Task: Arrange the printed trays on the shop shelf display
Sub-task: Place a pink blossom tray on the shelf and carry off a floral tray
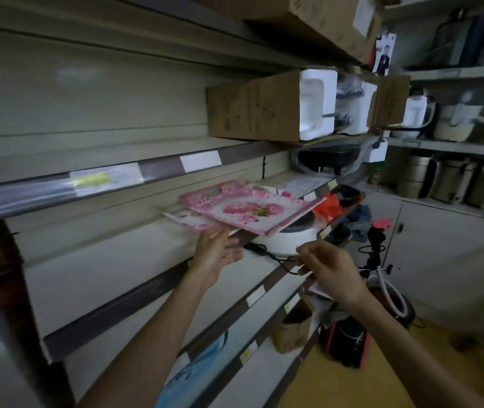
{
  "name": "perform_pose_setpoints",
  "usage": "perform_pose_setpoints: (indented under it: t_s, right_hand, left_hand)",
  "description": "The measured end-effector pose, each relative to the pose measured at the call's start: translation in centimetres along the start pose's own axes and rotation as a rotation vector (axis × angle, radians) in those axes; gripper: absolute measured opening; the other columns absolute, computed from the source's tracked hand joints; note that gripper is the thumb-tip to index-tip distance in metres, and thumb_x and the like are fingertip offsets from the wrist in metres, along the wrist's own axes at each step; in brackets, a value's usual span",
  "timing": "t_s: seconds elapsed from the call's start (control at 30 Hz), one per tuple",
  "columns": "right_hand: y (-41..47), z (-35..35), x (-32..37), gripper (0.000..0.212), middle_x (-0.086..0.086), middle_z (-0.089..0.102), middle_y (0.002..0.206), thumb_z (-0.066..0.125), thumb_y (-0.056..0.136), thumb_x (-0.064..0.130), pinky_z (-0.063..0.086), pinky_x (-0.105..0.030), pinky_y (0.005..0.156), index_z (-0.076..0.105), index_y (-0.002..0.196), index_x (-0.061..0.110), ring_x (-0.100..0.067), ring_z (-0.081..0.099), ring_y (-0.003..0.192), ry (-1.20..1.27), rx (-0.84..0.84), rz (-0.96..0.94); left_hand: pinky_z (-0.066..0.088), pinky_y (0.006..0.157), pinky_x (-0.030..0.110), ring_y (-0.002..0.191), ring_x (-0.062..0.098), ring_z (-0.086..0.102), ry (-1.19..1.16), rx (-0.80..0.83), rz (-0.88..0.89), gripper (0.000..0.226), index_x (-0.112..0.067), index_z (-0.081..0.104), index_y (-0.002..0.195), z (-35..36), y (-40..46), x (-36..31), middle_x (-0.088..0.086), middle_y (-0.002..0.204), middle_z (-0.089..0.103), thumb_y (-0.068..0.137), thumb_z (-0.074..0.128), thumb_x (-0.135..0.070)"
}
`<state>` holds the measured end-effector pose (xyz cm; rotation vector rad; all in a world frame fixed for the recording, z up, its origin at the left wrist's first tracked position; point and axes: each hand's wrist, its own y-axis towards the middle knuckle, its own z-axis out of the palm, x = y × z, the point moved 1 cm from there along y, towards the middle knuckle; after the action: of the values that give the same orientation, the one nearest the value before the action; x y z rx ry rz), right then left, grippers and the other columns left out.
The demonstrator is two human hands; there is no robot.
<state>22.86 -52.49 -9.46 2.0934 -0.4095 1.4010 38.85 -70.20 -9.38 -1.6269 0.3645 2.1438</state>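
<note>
Pink floral tray (249, 209), white cooker (287, 241)

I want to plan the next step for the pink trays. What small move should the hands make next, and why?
Probably the left hand should push the pink floral tray further back onto the shelf. The tray sticks out past the shelf edge, over the white cooker, and lies skewed on the tray under it. The open hand is just below its near edge.

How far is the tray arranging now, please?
Done: pink flowered trays lie stacked on the shelf, overhanging its front edge. In hand: the open left hand reaches under them; the right hand hovers nearby, holding no tray. Left: pushing them in and squaring the stack.
</note>
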Motion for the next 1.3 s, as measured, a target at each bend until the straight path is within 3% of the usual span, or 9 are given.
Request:
perform_pose_setpoints:
  t_s: [0.17, 0.27, 0.47, 0.67, 0.83, 1.0, 1.07, 1.2, 1.3]
  right_hand:
    - [4.0, -1.4, -1.5, 0.014, -0.014, 0.073, 0.083, 0.054, 0.098, 0.012, 0.053, -0.029, 0.061, 0.066, 0.099, 0.005, -0.02, 0.068, 0.069, 0.004, -0.026, 0.003]
    - [6.0, -2.1, -2.2, 0.013, -0.01, 0.073, 0.082, 0.054, 0.097, 0.013, 0.054, -0.037, 0.062, 0.066, 0.096, 0.009, -0.027, 0.068, 0.069, -0.01, -0.024, -0.01]
    - [8.9, -3.9, -3.2, 0.013, -0.004, 0.073, 0.084, 0.052, 0.098, 0.017, 0.054, -0.024, 0.06, 0.065, 0.096, 0.013, -0.015, 0.07, 0.07, -0.053, 0.002, -0.059]
    - [11.8, -5.7, -3.0, 0.012, -0.004, 0.072, 0.082, 0.054, 0.098, 0.016, 0.057, -0.032, 0.065, 0.065, 0.095, 0.012, -0.02, 0.069, 0.072, -0.033, 0.045, -0.108]
    - [14.5, -8.1, -2.5, 0.013, -0.006, 0.071, 0.083, 0.052, 0.098, 0.014, 0.056, -0.032, 0.064, 0.065, 0.096, 0.009, -0.016, 0.068, 0.071, -0.053, 0.034, -0.153]
    - [17.6, -9.4, -2.8, 0.011, -0.001, 0.071, 0.087, 0.053, 0.098, 0.017, 0.055, -0.031, 0.07, 0.063, 0.094, 0.016, -0.017, 0.068, 0.077, -0.127, -0.025, -0.168]
    - [18.6, -9.5, -3.1, 0.014, -0.002, 0.069, 0.094, 0.052, 0.098, 0.02, 0.05, -0.022, 0.063, 0.063, 0.102, 0.013, -0.014, 0.065, 0.075, -0.155, -0.042, -0.151]
    - [19.6, -9.3, -4.4, 0.025, -0.005, 0.064, 0.104, 0.053, 0.098, 0.027, 0.043, -0.022, 0.065, 0.06, 0.114, 0.009, -0.017, 0.06, 0.087, -0.203, -0.047, -0.075]
    - [19.5, -8.8, -5.4, 0.038, -0.013, 0.069, 0.097, 0.052, 0.094, 0.043, 0.052, -0.029, 0.064, 0.063, 0.1, 0.007, -0.027, 0.064, 0.085, -0.12, 0.013, 0.055]
  left_hand:
    - [0.058, 0.078, 0.046, 0.092, 0.033, 0.066, -0.044, -0.02, -0.155, 0.05, -0.014, 0.033, 0.144, 3.4, 5.1, 3.1, 0.019, 0.121, 0.051, 0.1, 0.049, -0.029]
    - [0.058, 0.076, 0.047, 0.092, 0.031, 0.066, -0.109, -0.046, -0.177, 0.044, -0.012, 0.039, 0.14, 5.0, 7.1, 3.7, 0.016, 0.126, 0.055, 0.1, 0.049, -0.027]
    - [0.06, 0.063, 0.046, 0.107, 0.033, 0.062, -0.259, -0.126, -0.177, 0.039, -0.006, 0.044, 0.136, 7.0, 9.3, 2.9, 0.015, 0.125, 0.061, 0.098, 0.054, -0.011]
    - [0.057, 0.045, 0.028, 0.081, 0.023, 0.063, -0.234, -0.291, -0.035, 0.041, -0.007, 0.053, 0.123, 8.5, 9.3, 2.9, 0.011, 0.105, 0.063, 0.09, 0.043, 0.014]
    - [0.055, 0.063, 0.033, 0.081, 0.023, 0.066, -0.164, -0.348, 0.06, 0.036, -0.005, 0.058, 0.119, 7.2, 8.5, 2.6, 0.013, 0.105, 0.069, 0.09, 0.044, 0.01]
    - [0.06, 0.055, 0.028, 0.084, 0.02, 0.069, -0.115, -0.329, 0.102, 0.028, -0.008, 0.058, 0.119, 5.6, 4.7, 2.1, 0.005, 0.1, 0.07, 0.097, 0.045, 0.002]
    - [0.059, 0.053, 0.025, 0.084, 0.018, 0.068, -0.027, -0.324, 0.106, 0.025, -0.014, 0.058, 0.12, 4.8, 3.5, 2.2, 0.001, 0.099, 0.07, 0.099, 0.045, -0.006]
    - [0.055, 0.074, 0.026, 0.099, 0.019, 0.067, 0.176, -0.331, 0.149, 0.035, -0.026, 0.053, 0.134, 2.9, 1.3, 2.7, -0.001, 0.119, 0.067, 0.1, 0.049, -0.02]
    - [0.053, 0.084, 0.028, 0.103, 0.017, 0.066, 0.242, -0.317, 0.152, 0.035, -0.028, 0.055, 0.133, 1.8, -0.4, 3.2, -0.003, 0.12, 0.067, 0.098, 0.052, -0.021]
